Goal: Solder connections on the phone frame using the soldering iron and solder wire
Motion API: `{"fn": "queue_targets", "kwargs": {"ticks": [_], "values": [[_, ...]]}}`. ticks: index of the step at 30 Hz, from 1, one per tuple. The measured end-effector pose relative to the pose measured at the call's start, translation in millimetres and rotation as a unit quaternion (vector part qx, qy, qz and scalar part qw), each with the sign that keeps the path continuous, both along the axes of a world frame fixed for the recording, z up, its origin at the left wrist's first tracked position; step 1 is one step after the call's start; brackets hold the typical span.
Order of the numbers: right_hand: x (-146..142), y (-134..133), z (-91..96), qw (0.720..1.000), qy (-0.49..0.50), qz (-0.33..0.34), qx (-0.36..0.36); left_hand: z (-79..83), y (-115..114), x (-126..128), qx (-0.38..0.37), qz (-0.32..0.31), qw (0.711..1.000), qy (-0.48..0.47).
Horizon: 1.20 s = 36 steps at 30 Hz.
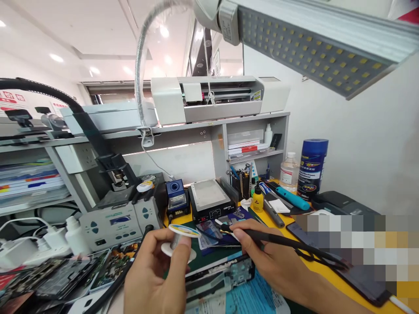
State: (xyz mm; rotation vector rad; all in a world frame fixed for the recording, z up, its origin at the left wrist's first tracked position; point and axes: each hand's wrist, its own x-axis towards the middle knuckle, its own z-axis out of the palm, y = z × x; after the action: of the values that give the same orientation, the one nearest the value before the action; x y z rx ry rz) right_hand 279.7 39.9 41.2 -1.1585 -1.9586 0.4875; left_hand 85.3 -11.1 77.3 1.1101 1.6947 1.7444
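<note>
In my left hand (160, 270) is a small white spool (176, 229), which looks like solder wire, pinched between thumb and fingers by its flanges. My right hand (262, 253) grips a slim black corded tool (258, 235) that looks like a soldering iron; its front end points left toward the spool, apart from it. Below both hands lies an opened phone frame (222, 283), partly hidden by my left hand. It rests on a blue and white printed sheet (258, 292) over a green mat.
A heating plate (212, 200) and small blue station (176, 196) stand behind. To the left are a grey rework station (114, 222) and phone boards (114, 266). On the right are a yellow bottle (257, 200), a phone (340, 261) and a blue spray can (312, 168). A lamp (314, 52) hangs above.
</note>
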Motion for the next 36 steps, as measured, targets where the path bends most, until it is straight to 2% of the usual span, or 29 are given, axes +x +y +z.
{"fn": "queue_targets", "kwargs": {"ticks": [4,11,23,29,36], "values": [[-1,-1,-1.2,0.999,0.019,0.004,0.03,4.6,-2,0,-0.033,-0.025,0.998,-0.046],[-3,3,-5.9,0.998,0.037,-0.007,0.051,-0.3,1,-5,-0.004,-0.077,0.994,-0.073],[-5,-1,-4.3,0.99,0.143,0.015,0.009,-2.8,3,-7,-0.011,-0.097,0.991,-0.09],[-14,-2,-7.6,0.973,0.231,0.026,-0.016,-4.1,3,-8,-0.012,-0.103,0.992,-0.077],[-7,8,-2.0,0.935,0.353,-0.03,0.004,-5.5,1,-10,-0.016,-0.106,0.992,-0.069]]}}
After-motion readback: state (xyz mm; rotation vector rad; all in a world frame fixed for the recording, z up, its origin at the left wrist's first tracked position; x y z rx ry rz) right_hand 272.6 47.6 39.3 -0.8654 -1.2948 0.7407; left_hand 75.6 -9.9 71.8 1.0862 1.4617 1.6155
